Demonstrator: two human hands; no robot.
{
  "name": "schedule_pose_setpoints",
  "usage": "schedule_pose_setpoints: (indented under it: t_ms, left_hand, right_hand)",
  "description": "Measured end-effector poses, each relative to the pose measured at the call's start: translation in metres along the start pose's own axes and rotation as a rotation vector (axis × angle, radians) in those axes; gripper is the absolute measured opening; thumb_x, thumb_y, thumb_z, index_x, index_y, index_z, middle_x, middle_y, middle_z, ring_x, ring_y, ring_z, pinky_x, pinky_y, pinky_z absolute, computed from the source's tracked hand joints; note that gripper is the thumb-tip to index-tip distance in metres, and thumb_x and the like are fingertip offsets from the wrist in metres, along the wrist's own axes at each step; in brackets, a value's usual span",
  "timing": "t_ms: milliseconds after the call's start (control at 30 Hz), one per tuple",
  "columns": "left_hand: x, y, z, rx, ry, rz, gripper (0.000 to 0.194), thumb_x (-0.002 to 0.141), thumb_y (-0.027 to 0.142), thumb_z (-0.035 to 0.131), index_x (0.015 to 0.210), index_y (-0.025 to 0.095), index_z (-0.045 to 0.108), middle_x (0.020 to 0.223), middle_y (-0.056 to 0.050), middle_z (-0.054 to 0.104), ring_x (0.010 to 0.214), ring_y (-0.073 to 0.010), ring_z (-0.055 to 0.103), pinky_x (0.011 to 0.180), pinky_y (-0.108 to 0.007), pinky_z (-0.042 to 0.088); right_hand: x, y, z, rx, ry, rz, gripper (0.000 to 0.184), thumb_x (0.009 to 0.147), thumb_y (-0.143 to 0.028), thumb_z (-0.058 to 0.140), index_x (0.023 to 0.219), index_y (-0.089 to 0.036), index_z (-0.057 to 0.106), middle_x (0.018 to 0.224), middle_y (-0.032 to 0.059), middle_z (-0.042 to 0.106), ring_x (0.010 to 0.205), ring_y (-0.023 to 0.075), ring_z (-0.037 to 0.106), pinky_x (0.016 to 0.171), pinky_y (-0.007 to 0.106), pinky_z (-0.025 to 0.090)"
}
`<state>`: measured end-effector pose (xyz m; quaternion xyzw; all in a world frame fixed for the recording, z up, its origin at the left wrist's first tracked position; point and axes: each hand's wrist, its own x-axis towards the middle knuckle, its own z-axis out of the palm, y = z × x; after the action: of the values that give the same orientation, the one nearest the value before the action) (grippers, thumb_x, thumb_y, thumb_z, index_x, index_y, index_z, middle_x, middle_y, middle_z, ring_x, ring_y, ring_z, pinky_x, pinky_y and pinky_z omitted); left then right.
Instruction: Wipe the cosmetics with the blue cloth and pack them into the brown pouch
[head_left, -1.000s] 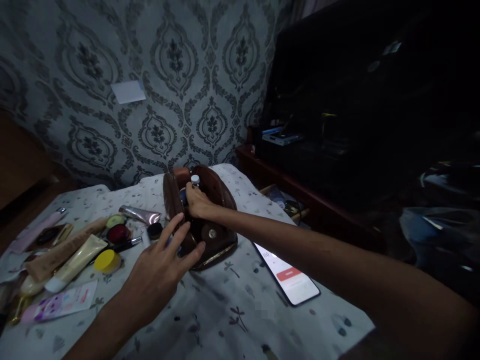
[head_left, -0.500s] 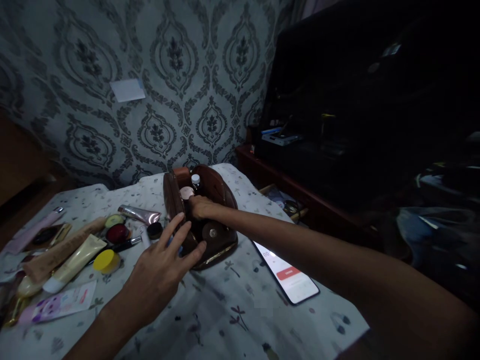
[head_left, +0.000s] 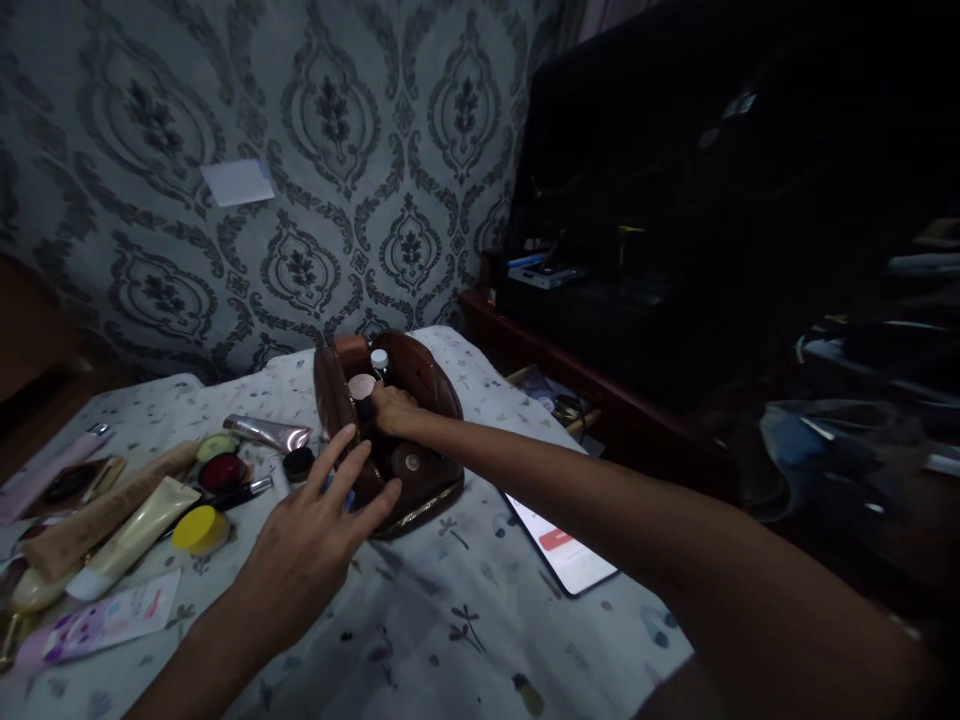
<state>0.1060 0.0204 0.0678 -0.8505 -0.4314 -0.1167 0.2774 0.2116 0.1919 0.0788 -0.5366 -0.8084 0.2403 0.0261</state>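
A brown cosmetic bag (head_left: 442, 470) stands unzipped on the patterned cloth. My right hand (head_left: 394, 410) reaches down into it from the right, its fingertips mostly hidden. Right beside those fingers is a jar with a pale round lid (head_left: 361, 386); whether they grip it I cannot make out. Behind it stands a small bottle with a white cap (head_left: 379, 358). My left hand (head_left: 311, 530), fingers spread, is at the bag's left front edge with nothing visible in it. A black-lidded jar (head_left: 298, 463) and a white tube (head_left: 278, 477) lie just beyond its fingers.
Several cosmetics lie to the left, among them a cream tube (head_left: 135, 535), a yellow-lidded jar (head_left: 200, 530), a purple-and-white tube (head_left: 101, 620) and a silvery tube (head_left: 268, 433). Under my right forearm lies a lit phone (head_left: 577, 565). A large dark screen (head_left: 645, 190) stands at right.
The whole view has shifted slightly, so things appear a little further left. My right hand stays in the bag beside the pale-lidded jar; my left hand keeps its spread pose.
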Motion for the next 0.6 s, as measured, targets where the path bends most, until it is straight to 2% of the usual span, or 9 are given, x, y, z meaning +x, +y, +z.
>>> schedule_pose_setpoints:
  t_ms: [267, 433, 600]
  left_hand:
    - [-0.0037, 0.0001, 0.0044, 0.001, -0.020, -0.026, 0.071, 0.070, -0.007, 0.044, 0.130, 0.025, 0.060, 0.144, -0.021, 0.049, 0.145, -0.0415, 0.034, 0.068, -0.035, 0.062]
    - [-0.0063, 0.0001, 0.0060, -0.014, -0.054, -0.039, 0.073, 0.070, -0.007, 0.043, 0.133, 0.026, 0.059, 0.147, -0.020, 0.047, 0.148, -0.0417, 0.029, 0.071, -0.038, 0.063]
    - [-0.0054, -0.0004, 0.0035, -0.022, -0.053, -0.023, 0.075, 0.068, -0.008, 0.044, 0.134, 0.025, 0.059, 0.146, -0.022, 0.047, 0.147, -0.0436, 0.031, 0.074, -0.042, 0.063]
  right_hand:
    - [0.0002, 0.0026, 0.0015, -0.034, -0.010, 0.005, 0.047, 0.085, -0.022, 0.065, 0.131, -0.016, 0.056, 0.133, 0.0194, 0.065, 0.123, 0.0321, 0.064, 0.097, 0.041, 0.055]
    - [0.0027, 0.0031, 0.0022, -0.057, -0.019, 0.016, 0.052, 0.082, -0.025, 0.069, 0.132, -0.016, 0.057, 0.135, 0.0195, 0.064, 0.123, 0.0334, 0.063, 0.096, 0.042, 0.055]
    - [-0.0034, 0.0023, -0.0032, -0.059, -0.032, 0.015, 0.047, 0.074, -0.022, 0.075, 0.119, -0.016, 0.067, 0.122, 0.0179, 0.071, 0.115, 0.0336, 0.068, 0.092, 0.038, 0.057]
